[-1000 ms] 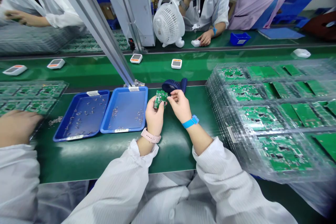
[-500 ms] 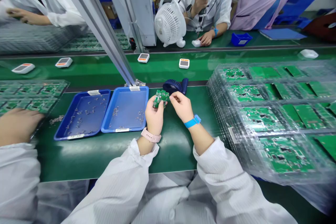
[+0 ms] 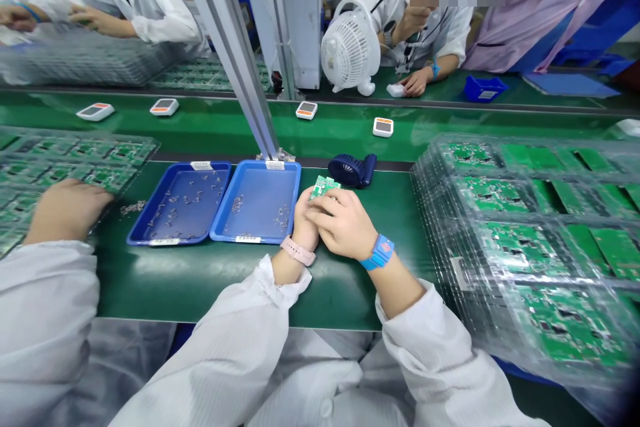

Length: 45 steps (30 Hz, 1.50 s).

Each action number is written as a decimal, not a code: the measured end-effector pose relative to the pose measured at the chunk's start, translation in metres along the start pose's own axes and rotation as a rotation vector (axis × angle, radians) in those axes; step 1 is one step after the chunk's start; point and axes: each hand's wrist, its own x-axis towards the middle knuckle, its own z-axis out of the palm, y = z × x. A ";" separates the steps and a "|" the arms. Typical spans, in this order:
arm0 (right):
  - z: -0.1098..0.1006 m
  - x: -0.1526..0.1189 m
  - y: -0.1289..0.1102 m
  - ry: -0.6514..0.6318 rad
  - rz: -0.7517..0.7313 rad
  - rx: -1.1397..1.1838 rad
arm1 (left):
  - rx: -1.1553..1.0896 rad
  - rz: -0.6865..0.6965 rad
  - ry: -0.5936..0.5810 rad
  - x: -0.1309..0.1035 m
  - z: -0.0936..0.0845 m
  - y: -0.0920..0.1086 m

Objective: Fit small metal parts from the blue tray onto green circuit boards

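Note:
A small green circuit board (image 3: 324, 186) is held above the green bench, just right of two blue trays. My left hand (image 3: 304, 221), with a pink band at the wrist, grips the board from below and the left, partly covered by the other hand. My right hand (image 3: 346, 221), wearing a blue wristband, lies across the board's lower right side, fingers bent and pressed together over it. Whether those fingers pinch a small part is hidden. Small metal pieces lie in the left blue tray (image 3: 183, 203) and the right blue tray (image 3: 260, 203).
Stacked clear trays of circuit boards (image 3: 505, 247) stand at right. A dark blue fan (image 3: 350, 170) lies behind my hands. A metal post (image 3: 235, 47) rises behind the trays. A neighbour's hand (image 3: 70, 210) rests at left by more boards (image 3: 100, 153).
My right hand has moved left from beside the board to over its lower edge, covering part of it and my left hand. The camera view has shifted left.

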 end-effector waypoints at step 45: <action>-0.013 0.003 -0.013 -0.116 0.132 -0.180 | 0.617 0.271 0.080 -0.010 0.003 0.016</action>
